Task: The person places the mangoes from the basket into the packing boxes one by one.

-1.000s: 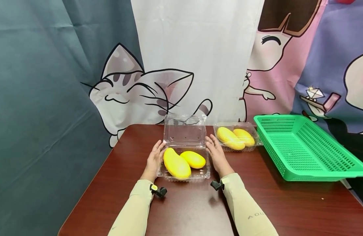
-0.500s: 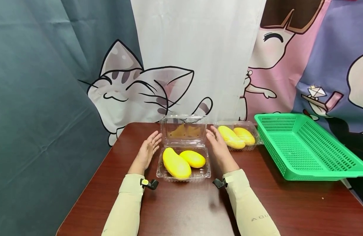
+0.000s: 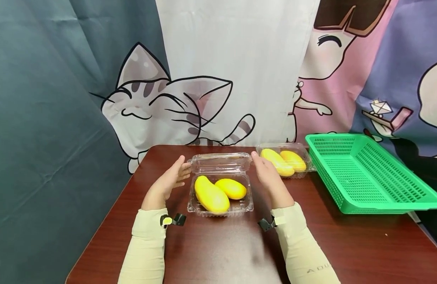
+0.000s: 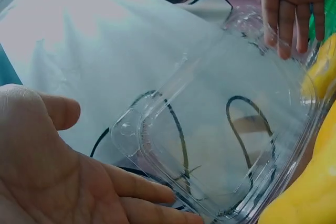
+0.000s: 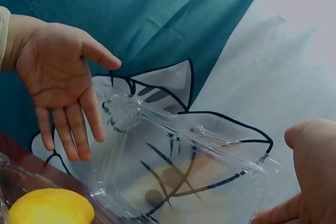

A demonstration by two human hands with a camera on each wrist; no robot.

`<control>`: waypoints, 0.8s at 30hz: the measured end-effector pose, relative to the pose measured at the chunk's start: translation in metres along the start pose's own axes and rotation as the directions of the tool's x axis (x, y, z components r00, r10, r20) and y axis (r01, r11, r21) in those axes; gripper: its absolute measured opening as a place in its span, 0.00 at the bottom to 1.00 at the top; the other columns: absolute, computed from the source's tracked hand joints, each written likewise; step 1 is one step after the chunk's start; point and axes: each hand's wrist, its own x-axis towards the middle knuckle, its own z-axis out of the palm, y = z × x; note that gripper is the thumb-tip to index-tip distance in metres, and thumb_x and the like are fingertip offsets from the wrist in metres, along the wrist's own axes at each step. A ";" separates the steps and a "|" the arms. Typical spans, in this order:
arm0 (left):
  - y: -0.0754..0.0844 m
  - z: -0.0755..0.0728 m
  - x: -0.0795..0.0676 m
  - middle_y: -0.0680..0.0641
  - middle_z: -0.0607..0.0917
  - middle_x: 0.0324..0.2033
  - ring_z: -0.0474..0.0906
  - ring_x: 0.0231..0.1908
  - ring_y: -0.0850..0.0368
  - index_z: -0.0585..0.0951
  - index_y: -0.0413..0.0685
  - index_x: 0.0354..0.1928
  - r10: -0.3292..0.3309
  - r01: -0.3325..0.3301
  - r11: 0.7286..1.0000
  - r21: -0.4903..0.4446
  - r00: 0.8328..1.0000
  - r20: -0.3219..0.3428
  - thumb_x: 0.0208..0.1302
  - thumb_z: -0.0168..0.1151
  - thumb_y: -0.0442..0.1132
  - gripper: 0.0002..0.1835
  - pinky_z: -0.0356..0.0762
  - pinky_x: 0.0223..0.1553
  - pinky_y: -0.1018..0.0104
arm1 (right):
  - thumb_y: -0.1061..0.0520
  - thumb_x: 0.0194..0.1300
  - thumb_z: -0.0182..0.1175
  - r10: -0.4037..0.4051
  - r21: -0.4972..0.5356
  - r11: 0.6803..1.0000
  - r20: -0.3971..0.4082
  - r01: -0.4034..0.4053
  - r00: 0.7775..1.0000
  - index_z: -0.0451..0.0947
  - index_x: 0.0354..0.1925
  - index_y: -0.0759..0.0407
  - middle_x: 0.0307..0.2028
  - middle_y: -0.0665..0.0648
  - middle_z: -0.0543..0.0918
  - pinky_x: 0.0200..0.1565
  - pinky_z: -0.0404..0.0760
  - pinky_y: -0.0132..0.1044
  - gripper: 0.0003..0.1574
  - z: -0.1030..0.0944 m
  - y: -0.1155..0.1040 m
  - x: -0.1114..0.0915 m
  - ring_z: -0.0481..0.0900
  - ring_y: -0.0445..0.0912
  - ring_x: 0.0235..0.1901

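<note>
A clear plastic clamshell box (image 3: 239,206) sits mid-table with two yellow mangoes, one long mango (image 3: 211,195) and one shorter mango (image 3: 231,189), in its base. Its hinged lid (image 3: 220,163) is raised at the back and leans forward over the hinge. At the lid's left side is my left hand (image 3: 165,185), palm inward and fingers extended. My right hand (image 3: 271,179) stands at the lid's right side with straight fingers, fingertips close to its edge. Both wrist views show the transparent lid (image 4: 210,124) between the two hands; firm contact cannot be told.
Behind my right hand lies a second clear box (image 3: 301,148) holding two mangoes (image 3: 293,161). A green plastic basket (image 3: 381,209) stands to the right on the brown table (image 3: 218,252). A printed curtain (image 3: 239,59) hangs directly behind the table.
The lid has swung from nearly upright to leaning forward. My left hand has left the base's side and moved outward and up to the lid; my right hand has shifted slightly up and outward.
</note>
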 end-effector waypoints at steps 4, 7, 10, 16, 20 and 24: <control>0.001 0.001 0.002 0.30 0.61 0.73 0.56 0.74 0.34 0.57 0.33 0.77 -0.010 0.010 1.000 0.014 1.000 -0.024 0.77 0.29 0.67 0.46 0.53 0.72 0.39 | 0.26 0.74 0.40 0.011 -0.038 0.999 -0.031 -0.012 0.999 0.74 0.66 0.63 0.67 0.65 0.74 0.69 0.64 0.58 0.49 0.000 -0.001 -0.001 0.69 0.59 0.67; -0.004 0.002 0.007 0.29 0.62 0.73 0.56 0.74 0.35 0.57 0.30 0.76 -0.014 0.015 1.000 0.012 0.999 -0.039 0.79 0.31 0.61 0.41 0.52 0.73 0.40 | 0.30 0.75 0.45 0.007 -0.036 0.999 -0.038 -0.008 0.999 0.77 0.62 0.63 0.63 0.65 0.76 0.66 0.67 0.57 0.43 0.004 0.003 0.001 0.71 0.59 0.63; -0.012 0.002 0.014 0.30 0.61 0.74 0.54 0.75 0.35 0.57 0.29 0.76 -0.013 0.014 1.000 0.020 0.998 -0.053 0.81 0.32 0.57 0.38 0.50 0.74 0.42 | 0.36 0.76 0.48 -0.025 -0.028 0.999 -0.028 0.024 0.999 0.76 0.64 0.64 0.62 0.67 0.77 0.66 0.68 0.57 0.37 0.009 0.009 0.005 0.72 0.60 0.63; -0.043 0.006 0.037 0.36 0.56 0.77 0.47 0.77 0.40 0.55 0.36 0.78 0.030 -0.028 0.999 0.016 0.989 -0.144 0.82 0.35 0.53 0.34 0.46 0.75 0.45 | 0.44 0.76 0.53 -0.033 0.085 0.996 0.012 0.032 0.999 0.73 0.68 0.59 0.65 0.65 0.75 0.68 0.66 0.56 0.30 0.024 0.031 0.020 0.70 0.59 0.67; -0.073 0.016 0.054 0.42 0.50 0.79 0.39 0.79 0.47 0.50 0.40 0.80 0.099 -0.101 0.995 -0.002 0.979 -0.177 0.82 0.36 0.48 0.32 0.39 0.76 0.47 | 0.50 0.76 0.55 -0.023 0.232 0.972 0.018 0.018 1.000 0.71 0.70 0.57 0.68 0.65 0.72 0.66 0.68 0.55 0.28 0.038 0.055 0.031 0.68 0.58 0.68; -0.103 0.026 0.062 0.47 0.43 0.81 0.34 0.79 0.50 0.44 0.46 0.81 0.150 -0.166 0.983 -0.080 0.973 -0.177 0.83 0.36 0.47 0.32 0.37 0.76 0.45 | 0.54 0.77 0.53 0.007 0.342 0.940 0.030 -0.017 1.000 0.69 0.70 0.57 0.69 0.65 0.71 0.59 0.74 0.54 0.27 0.053 0.076 0.039 0.70 0.57 0.64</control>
